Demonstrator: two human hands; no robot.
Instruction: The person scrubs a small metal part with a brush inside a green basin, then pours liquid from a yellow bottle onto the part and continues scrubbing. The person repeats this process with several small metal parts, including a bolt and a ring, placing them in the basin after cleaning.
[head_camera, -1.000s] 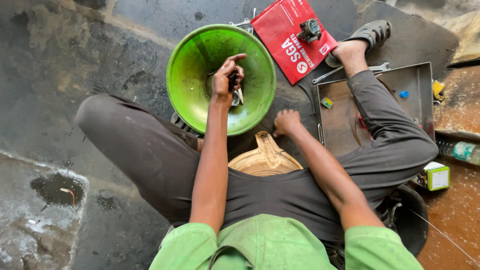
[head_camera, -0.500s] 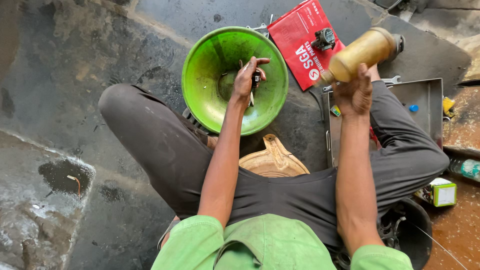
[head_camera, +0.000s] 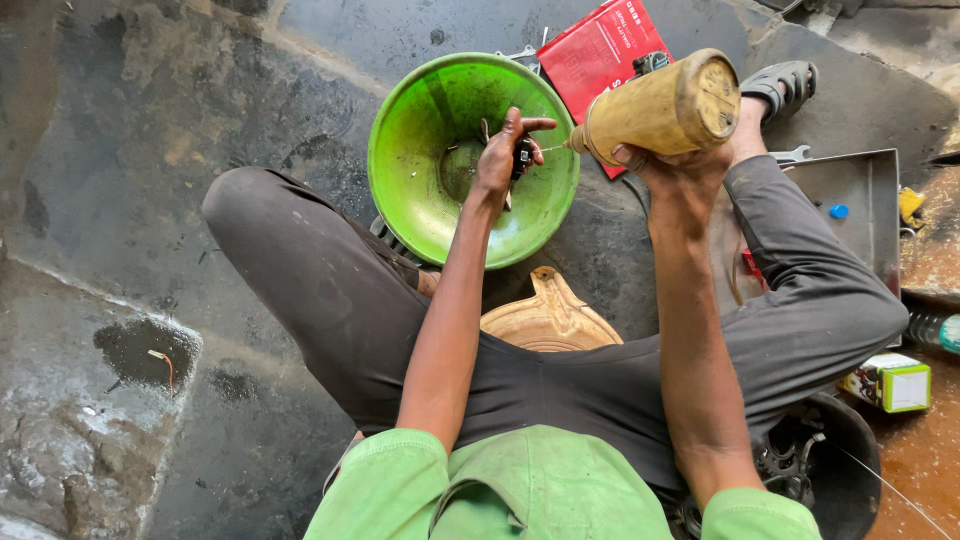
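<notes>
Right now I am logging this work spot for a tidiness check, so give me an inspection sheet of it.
Surface: dark, stained concrete floor, with a wet patch at lower left.
Job's things: green bowl on the floor; small dark part held over it; yellow squeeze bottle tipped, nozzle toward the part.
Clutter: red packet, grey metal tray, wooden stool, small box, dark tub of metal parts.
Grippers: left hand pinches the part; right hand grips the bottle.
Cables: nothing seen.
Surroundings: sandalled foot beside the tray.
</notes>
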